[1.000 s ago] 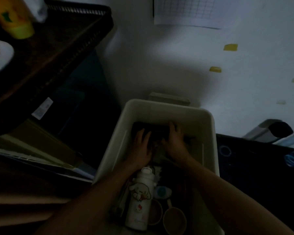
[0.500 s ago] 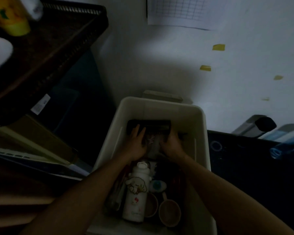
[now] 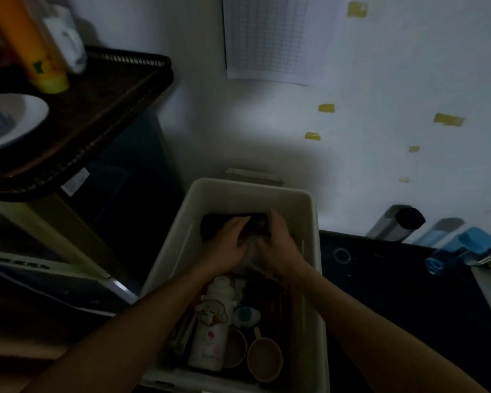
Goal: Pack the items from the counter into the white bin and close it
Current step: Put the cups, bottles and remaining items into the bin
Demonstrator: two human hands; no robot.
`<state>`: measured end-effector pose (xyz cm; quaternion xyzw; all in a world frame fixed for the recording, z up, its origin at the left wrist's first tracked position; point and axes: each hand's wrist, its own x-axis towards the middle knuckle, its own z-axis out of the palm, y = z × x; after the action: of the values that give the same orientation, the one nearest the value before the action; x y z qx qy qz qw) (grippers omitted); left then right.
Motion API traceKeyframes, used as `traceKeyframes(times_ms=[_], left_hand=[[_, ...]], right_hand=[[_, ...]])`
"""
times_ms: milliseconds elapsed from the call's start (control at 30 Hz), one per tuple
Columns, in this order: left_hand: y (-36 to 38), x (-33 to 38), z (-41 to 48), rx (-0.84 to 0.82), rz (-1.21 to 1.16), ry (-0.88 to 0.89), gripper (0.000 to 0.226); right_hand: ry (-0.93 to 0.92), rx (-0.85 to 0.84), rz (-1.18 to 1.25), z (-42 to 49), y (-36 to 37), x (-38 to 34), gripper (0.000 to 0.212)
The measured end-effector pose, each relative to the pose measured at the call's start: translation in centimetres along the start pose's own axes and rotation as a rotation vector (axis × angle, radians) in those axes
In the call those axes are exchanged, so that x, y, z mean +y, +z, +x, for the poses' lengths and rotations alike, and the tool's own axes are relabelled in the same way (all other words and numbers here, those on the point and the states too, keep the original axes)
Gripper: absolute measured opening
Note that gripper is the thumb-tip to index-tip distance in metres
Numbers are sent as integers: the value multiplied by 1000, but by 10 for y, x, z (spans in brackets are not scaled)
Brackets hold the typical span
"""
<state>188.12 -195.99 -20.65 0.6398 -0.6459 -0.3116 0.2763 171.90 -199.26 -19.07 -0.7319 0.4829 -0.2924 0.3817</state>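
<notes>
Dark desk occupies the right side. White bin stands open-topped just beside the desk's left edge, near the wall. Dark tray sits upper left, carrying an orange bottle.

Both hands are inside the bin's far end. Left hand: grip slack, fingers laid nearly straight on a dark item. Right hand: fingers bent over that item's right end; the dim light hides whether the grip has closed on it.

Nearer end of bin: 1 white bottle lying lengthwise, 2 brown cups beside it.
</notes>
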Motion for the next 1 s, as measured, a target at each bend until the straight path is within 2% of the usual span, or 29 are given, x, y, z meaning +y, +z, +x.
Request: traceKeyframes(times_ms=[167,300,433,567,867,1000], left_hand=[[3,55,18,100,26,136,52],[26,105,40,78,69,208,58],[57,140,57,84,136,291,57],[97,175,79,24,183,335,57],[190,216,102,-46,139,296,54],[217,222,114,-93,200,303,57]], right_hand=[[-75,98,-57,14,-58,-7,62],[-90,172,-98,11,-114,13,57],[-78,178,-121,1,-154,34,59],[-51,192,-150,-9,-194,63,58],[114,158,-90,-22,-254,145,57],[149,153,-137,-18,-274,182,56]])
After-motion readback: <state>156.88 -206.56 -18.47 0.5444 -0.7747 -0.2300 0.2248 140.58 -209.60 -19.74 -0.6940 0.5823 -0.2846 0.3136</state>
